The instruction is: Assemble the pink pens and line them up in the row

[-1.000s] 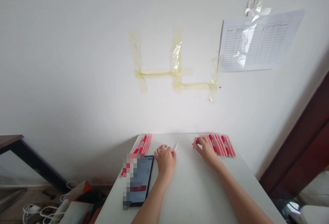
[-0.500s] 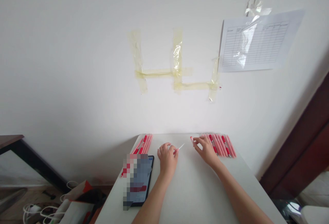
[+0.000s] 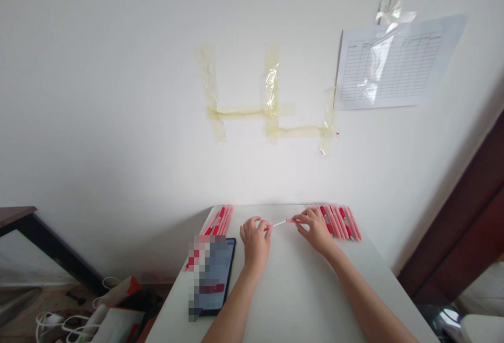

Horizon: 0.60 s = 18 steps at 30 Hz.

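Tabletop (image 3: 299, 285) — left hand (image 3: 255, 243) on white stick (image 3: 279, 223), right hand (image 3: 316, 229) on pink tube (image 3: 294, 221) — each grip pinched

L hand (image 3: 255, 238) is at the far part of the tabletop (image 3: 303, 290), left of its midline; R hand (image 3: 317, 230) approx. same depth, right of midline. Backs of both hands up, fingertips turned toward each other; hands near but apart. L thumb + index pinched, other fingers loosely curled. R thumb + index also pinched, rest bent. Wrists bare, R approx. in line w/ its forearm. L forearm (image 3: 236, 295) slants in from tabletop's near left, R forearm (image 3: 360, 285) from near right. Can't tell if either hand touches the tabletop.
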Each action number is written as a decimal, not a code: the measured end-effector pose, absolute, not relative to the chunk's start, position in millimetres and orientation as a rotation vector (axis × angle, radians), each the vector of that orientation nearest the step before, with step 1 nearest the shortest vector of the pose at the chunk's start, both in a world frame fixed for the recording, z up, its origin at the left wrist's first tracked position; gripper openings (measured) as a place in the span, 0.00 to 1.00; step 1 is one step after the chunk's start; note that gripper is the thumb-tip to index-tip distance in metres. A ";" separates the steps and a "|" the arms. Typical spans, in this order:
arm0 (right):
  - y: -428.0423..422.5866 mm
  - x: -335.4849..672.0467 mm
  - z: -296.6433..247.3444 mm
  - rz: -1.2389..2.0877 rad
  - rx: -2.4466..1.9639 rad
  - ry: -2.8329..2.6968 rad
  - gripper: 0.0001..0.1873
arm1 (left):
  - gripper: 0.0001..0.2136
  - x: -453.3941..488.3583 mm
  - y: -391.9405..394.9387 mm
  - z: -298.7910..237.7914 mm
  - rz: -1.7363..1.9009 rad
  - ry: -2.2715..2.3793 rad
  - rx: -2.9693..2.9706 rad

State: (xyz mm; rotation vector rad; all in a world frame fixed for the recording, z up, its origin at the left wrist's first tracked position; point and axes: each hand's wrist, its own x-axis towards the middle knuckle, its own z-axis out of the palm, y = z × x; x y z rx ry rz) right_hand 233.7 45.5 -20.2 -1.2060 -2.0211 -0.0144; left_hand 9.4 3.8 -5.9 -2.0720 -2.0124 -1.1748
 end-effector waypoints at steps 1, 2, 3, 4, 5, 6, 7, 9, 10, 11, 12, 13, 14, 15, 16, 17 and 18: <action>45.6 233.7 -20.3 -0.019 -1.204 -2.024 0.12 | 0.06 9.5 3.7 -5.7 -1.177 -2.006 -2.075; 45.4 233.6 -20.3 -0.020 -1.202 -2.028 0.12 | 0.05 9.5 3.6 -5.4 -1.177 -2.000 -2.077; 45.1 233.4 -20.1 -0.017 -1.198 -2.034 0.12 | 0.05 9.6 3.6 -5.2 -1.176 -1.994 -2.080; 44.6 233.2 -19.8 -0.011 -1.195 -2.039 0.12 | 0.05 9.6 3.4 -5.1 -1.174 -1.987 -2.082; 44.0 232.8 -19.4 -0.005 -1.191 -2.043 0.12 | 0.05 9.6 3.3 -5.0 -1.172 -1.982 -2.083; 43.2 232.4 -18.8 0.000 -1.187 -2.047 0.13 | 0.05 9.6 3.2 -4.9 -1.170 -1.976 -2.085; 42.3 231.9 -18.2 0.002 -1.183 -2.054 0.13 | 0.05 9.6 3.1 -4.9 -1.167 -1.971 -2.087; 40.6 230.7 -16.7 0.002 -1.174 -2.074 0.14 | 0.05 9.5 2.8 -4.8 -1.162 -1.963 -2.093; 39.8 230.1 -16.1 0.001 -1.169 -2.084 0.14 | 0.04 9.6 2.6 -4.8 -1.160 -1.962 -2.097; 39.2 229.4 -15.6 0.000 -1.164 -2.094 0.14 | 0.04 9.7 2.5 -4.8 -1.156 -1.962 -2.100; 38.7 228.5 -15.3 -0.001 -1.158 -2.103 0.14 | 0.04 9.9 2.4 -4.7 -1.152 -1.963 -2.102; 38.3 227.6 -15.2 0.000 -1.150 -2.109 0.14 | 0.04 10.1 2.3 -4.7 -1.148 -1.963 -2.104; 38.0 226.6 -15.3 0.001 -1.140 -2.114 0.14 | 0.04 10.3 2.2 -4.7 -1.144 -1.962 -2.107; 37.8 225.4 -15.6 0.005 -1.129 -2.119 0.14 | 0.04 10.5 2.2 -4.8 -1.143 -1.960 -2.110; 37.5 224.1 -15.9 0.010 -1.118 -2.123 0.15 | 0.04 10.7 2.3 -5.0 -1.143 -1.955 -2.115; 37.2 222.8 -16.2 0.015 -1.109 -2.125 0.15 | 0.04 10.8 2.4 -5.3 -1.146 -1.947 -2.124; 36.7 221.5 -16.5 0.018 -1.104 -2.125 0.15 | 0.04 11.0 2.6 -5.5 -1.150 -1.938 -2.135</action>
